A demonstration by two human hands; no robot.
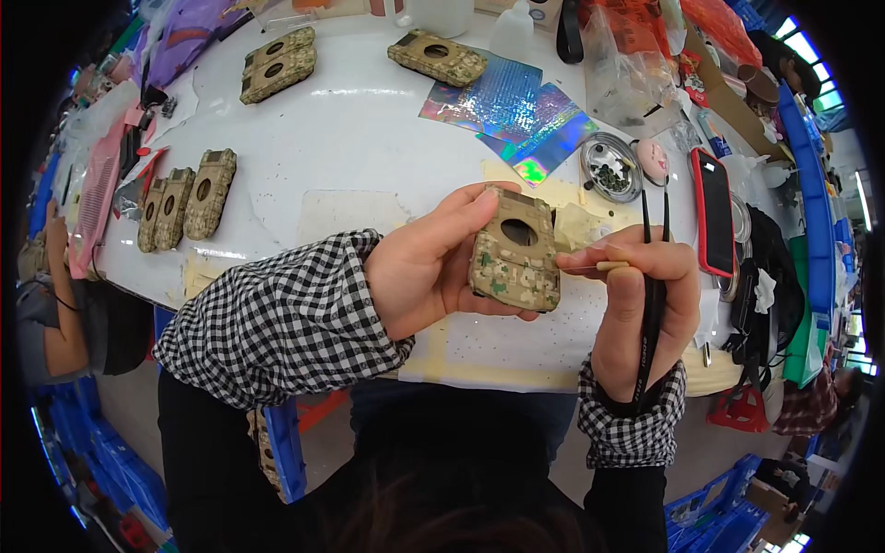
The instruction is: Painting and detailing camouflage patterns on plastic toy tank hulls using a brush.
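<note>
My left hand (429, 263) is closed around a camouflage-patterned hull (516, 249), which looks like a model tank body with a round hole in its top. It is tilted toward me above the table. Close to its right edge, my right hand (650, 309) pinches a short pale stick (612, 265) with a thin needle-like tip pointing at the hull. Whether the tip touches it I cannot tell. Black tweezers (653, 304) are also held in the right hand, their points upward. Under the hands lies a white work surface (498, 346) with tiny dark specks.
More camouflage hulls (210, 194) lie at the left and far side. Shiny holographic sheets (507, 101), a round dish (611, 167) of small dark parts and a red-edged phone (713, 212) surround the work area. A person's arm (63, 304) shows at far left.
</note>
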